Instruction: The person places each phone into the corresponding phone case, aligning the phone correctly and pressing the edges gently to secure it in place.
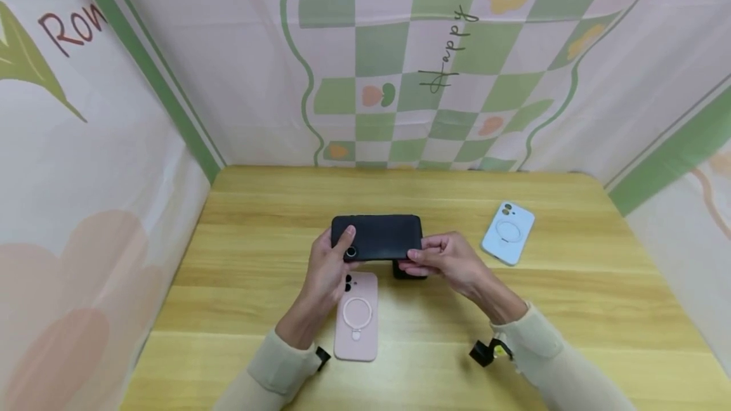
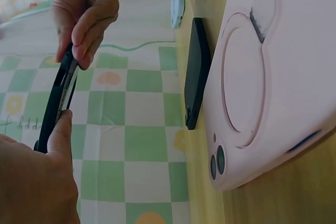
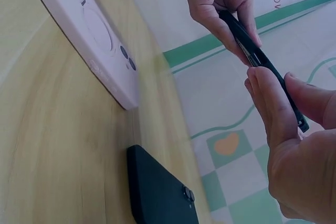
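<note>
A black phone case (image 1: 379,236) is held sideways above the table, with a round camera ring at its lower left corner. My left hand (image 1: 330,265) grips its left end, thumb across the back. At the right end, my right hand (image 1: 448,259) pinches it between thumb and fingers. Seen edge-on in the left wrist view, the case (image 2: 59,95) shows a lighter strip along its side; I cannot tell whether a phone sits fully inside. A second black phone (image 3: 157,192) lies on the table below, mostly hidden in the head view.
A pink phone (image 1: 356,322) with a ring on its back lies near my left forearm. Farther right on the wooden table (image 1: 257,208) is a light blue phone (image 1: 508,233), also ringed. Patterned cloth (image 1: 377,37) hangs behind and at both sides.
</note>
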Demonstrator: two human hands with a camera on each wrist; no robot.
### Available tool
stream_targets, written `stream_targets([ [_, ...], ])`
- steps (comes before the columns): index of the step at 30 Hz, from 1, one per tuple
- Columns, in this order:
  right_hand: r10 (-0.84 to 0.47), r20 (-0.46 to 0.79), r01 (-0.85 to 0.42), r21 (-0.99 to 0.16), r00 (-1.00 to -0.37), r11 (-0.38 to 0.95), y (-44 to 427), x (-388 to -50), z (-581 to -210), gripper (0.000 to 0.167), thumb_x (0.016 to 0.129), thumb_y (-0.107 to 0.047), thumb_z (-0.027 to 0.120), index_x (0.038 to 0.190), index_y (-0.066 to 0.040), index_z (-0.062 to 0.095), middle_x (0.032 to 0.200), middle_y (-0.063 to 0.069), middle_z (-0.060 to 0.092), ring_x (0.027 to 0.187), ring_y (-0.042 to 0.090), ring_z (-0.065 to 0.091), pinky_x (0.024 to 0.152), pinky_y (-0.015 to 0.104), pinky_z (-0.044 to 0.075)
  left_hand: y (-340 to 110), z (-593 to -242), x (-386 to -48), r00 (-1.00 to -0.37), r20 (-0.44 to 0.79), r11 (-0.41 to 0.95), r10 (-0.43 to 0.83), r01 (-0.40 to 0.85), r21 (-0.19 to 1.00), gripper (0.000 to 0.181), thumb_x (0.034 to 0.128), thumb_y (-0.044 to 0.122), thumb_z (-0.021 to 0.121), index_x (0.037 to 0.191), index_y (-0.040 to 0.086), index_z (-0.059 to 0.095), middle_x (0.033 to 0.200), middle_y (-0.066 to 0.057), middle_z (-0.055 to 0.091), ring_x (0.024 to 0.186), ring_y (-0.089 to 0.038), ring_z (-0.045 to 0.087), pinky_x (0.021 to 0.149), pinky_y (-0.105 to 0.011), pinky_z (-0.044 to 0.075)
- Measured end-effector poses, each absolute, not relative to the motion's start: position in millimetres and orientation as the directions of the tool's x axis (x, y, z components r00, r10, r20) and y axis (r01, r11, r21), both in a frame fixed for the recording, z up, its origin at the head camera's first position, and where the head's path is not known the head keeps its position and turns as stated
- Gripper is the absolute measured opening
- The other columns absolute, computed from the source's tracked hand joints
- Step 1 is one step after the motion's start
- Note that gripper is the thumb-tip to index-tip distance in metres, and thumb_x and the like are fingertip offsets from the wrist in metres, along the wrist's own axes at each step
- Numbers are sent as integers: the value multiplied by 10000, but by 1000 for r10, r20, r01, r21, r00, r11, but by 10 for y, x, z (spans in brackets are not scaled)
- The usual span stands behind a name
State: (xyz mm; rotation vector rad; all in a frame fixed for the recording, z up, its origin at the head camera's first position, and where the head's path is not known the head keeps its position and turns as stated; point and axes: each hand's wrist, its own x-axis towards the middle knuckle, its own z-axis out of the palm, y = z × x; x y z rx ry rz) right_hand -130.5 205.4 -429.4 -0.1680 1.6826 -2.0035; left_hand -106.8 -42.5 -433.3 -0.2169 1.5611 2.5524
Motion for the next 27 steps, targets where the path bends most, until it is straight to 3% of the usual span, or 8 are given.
stream_targets([
  [5, -462, -237, 306, -949, -854, -79, 2065, -1316, -4272, 43, 1015, 44, 660, 1010, 72, 693, 957, 175, 795, 911, 277, 800, 868, 409, 646, -426, -4339, -1066, -979, -198, -443, 49, -199, 874, 348, 1140, 193, 502, 1405, -31, 528, 1335, -186, 576, 1174, -232, 661, 926, -346, 631],
  [17, -498, -281, 319, -948, -821, 9, 2086, -1338, -4259, 196, 1054, -79, 657, 1077, 94, 746, 948, 197, 797, 874, 258, 803, 831, 421, 651, -430, -4329, -1062, -981, -191, -446, 43, -190, 874, 339, 1140, 197, 504, 1392, -29, 525, 1331, -190, 572, 1168, -236, 663, 916, -345, 634],
  [22, -518, -276, 317, -948, -809, 11, 2086, -1343, -4291, 285, 1082, -89, 611, 1090, 180, 705, 941, 200, 796, 862, 257, 804, 835, 446, 647, -431, -4330, -1066, -980, -198, -449, 39, -194, 872, 340, 1139, 199, 508, 1397, -21, 528, 1349, -193, 572, 1207, -248, 649, 955, -377, 625],
  [27, -517, -248, 301, -954, -819, -19, 2078, -1324, -4313, 217, 1080, -59, 602, 1036, 99, 745, 917, 187, 798, 841, 248, 804, 810, 421, 655, -430, -4332, -1063, -978, -204, -458, 49, -203, 866, 343, 1143, 191, 495, 1410, -23, 519, 1364, -196, 563, 1249, -266, 632, 982, -396, 614],
])
